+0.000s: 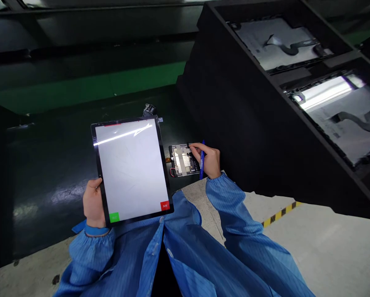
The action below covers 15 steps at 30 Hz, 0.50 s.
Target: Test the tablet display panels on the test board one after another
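Observation:
My left hand (94, 203) grips the lower left edge of a tablet screen panel (132, 169), thumb over its rim and the other fingers hidden behind. The panel is lit almost all white, with a green box in its lower left corner and a red one in its lower right. A short ribbon cable joins its right side to a bare circuit board (186, 160) with tape across it. At the board's right edge, my right hand (210, 160) has a blue pen (202, 161) tucked in its fingers, while its thumb and index fingertip touch the board's upper right corner.
A large black foam tray (234, 90) stands to the right, with panels bearing dark flex cables in its compartments. Behind the screen panel, a small dark object (149, 109) lies on the dark bench (49, 165). Yellow-black tape (282, 213) marks the floor.

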Each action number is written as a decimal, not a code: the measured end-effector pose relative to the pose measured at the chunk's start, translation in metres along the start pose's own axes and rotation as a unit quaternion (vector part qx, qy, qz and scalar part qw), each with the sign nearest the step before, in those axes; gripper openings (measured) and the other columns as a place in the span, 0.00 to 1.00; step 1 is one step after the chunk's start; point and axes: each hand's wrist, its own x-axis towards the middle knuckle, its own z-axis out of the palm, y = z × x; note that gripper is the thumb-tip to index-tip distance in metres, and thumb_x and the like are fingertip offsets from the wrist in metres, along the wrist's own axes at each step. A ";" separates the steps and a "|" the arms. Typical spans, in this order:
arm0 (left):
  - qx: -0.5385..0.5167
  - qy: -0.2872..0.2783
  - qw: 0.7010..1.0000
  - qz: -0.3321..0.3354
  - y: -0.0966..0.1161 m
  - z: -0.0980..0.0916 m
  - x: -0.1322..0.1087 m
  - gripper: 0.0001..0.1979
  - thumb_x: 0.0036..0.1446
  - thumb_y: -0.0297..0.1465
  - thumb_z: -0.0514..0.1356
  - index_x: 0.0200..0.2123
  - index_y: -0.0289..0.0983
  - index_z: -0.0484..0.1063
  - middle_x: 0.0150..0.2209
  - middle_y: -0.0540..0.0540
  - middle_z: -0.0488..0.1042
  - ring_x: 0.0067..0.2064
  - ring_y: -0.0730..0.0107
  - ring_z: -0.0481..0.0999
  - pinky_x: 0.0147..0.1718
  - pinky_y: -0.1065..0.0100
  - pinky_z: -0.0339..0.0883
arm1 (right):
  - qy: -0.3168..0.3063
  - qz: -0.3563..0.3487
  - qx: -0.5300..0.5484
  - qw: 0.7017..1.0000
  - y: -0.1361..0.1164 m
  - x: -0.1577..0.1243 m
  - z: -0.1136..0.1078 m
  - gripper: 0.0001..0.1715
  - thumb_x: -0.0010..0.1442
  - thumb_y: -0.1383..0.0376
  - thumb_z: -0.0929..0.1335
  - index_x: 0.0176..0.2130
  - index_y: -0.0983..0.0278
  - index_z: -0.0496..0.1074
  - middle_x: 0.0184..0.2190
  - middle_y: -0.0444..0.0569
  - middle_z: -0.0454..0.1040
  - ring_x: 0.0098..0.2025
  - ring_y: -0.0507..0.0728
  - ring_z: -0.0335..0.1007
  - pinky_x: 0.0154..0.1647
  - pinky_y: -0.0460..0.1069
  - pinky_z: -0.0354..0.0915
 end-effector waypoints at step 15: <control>-0.096 -0.084 0.990 -0.065 0.023 0.009 -0.021 0.11 0.50 0.40 0.66 0.33 0.39 0.78 0.29 0.47 0.82 0.32 0.56 0.82 0.36 0.57 0.79 | -0.145 -0.007 0.225 0.963 -0.088 -0.019 0.009 0.20 0.64 0.51 0.69 0.45 0.63 0.77 0.25 0.42 0.77 0.24 0.52 0.73 0.27 0.45 0.70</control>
